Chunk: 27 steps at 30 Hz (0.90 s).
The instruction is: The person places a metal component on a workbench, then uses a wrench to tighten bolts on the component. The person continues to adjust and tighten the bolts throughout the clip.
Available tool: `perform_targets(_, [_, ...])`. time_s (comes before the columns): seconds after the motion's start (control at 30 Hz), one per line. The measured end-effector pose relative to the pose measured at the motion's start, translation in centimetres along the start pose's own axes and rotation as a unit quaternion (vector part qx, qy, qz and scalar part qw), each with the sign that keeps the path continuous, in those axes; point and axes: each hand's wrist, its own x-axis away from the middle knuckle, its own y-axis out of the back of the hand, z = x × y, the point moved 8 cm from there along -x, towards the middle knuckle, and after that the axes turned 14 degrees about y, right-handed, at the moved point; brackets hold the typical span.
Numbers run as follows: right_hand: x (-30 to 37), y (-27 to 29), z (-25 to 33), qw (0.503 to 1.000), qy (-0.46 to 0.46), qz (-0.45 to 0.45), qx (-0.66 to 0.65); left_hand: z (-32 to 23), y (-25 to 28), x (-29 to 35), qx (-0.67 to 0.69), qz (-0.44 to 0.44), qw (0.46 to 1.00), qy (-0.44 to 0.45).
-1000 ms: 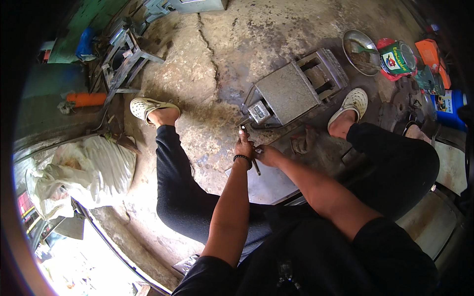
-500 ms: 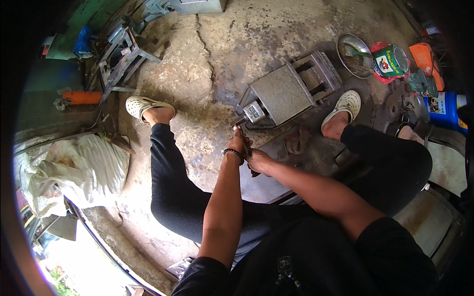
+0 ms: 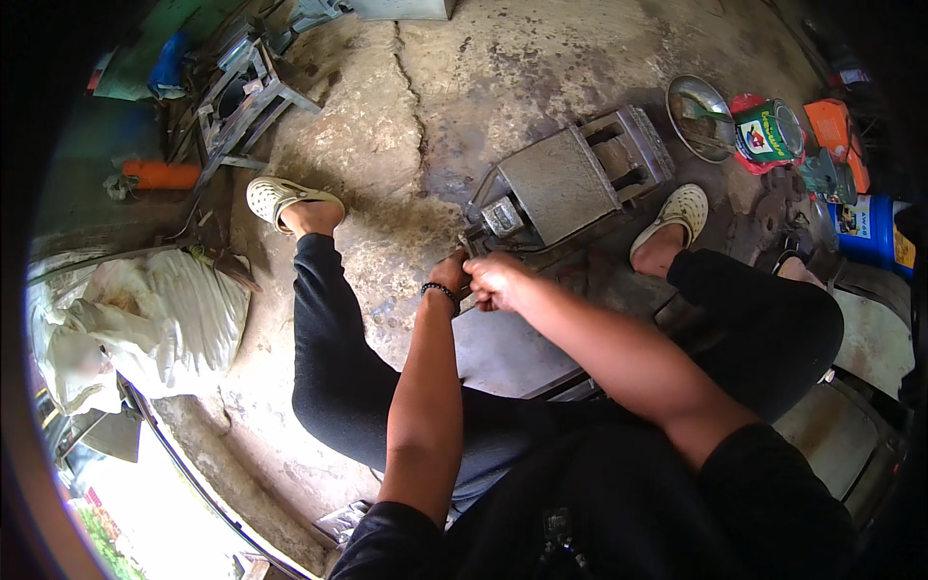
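Note:
My left hand (image 3: 449, 272), with a dark beaded bracelet at its wrist, is closed at the near left end of a low grey metal machine (image 3: 563, 182). My right hand (image 3: 497, 280) is closed right beside it, fingers curled toward the left one. A small thin piece shows at the fingertips, too small to name; the hands hide the rest. Just beyond them sits a shiny square metal block (image 3: 502, 217) at the end of the machine's flat top plate. A grey metal sheet (image 3: 507, 350) lies below my hands, between my legs.
A metal bowl (image 3: 698, 116) with a green-handled tool, a green can (image 3: 768, 133), an orange case (image 3: 837, 145) and a blue bucket (image 3: 867, 232) stand at the right. At the left are a metal stand (image 3: 246, 106), an orange cylinder (image 3: 159, 175) and a white sack (image 3: 184, 324).
Both hands have shifted up toward the machine's end. My right hand has turned over the top beside the left, and the dark thing seen below the hands is now hidden.

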Motion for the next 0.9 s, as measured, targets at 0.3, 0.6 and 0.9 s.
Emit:
perform_targets(0.3, [-5.3, 10.8, -9.2, 0.800, 0.187, -0.115, 0.558, 3.3, -1.9, -0.1, 0.375, 0.116, 0.903, 0.173])
perform_targets(0.6, [-1.2, 8.4, -5.4, 0.808, 0.171, -0.074, 0.559, 1.3, -3.4, 0.0, 0.221, 0.179, 0.928, 0.240])
perform_targets(0.9, [5.1, 8.6, 3.9, 0.766, 0.122, 0.027, 0.631, 3.3, 2.2, -2.7, 0.358, -0.062, 0.909, 0.203])
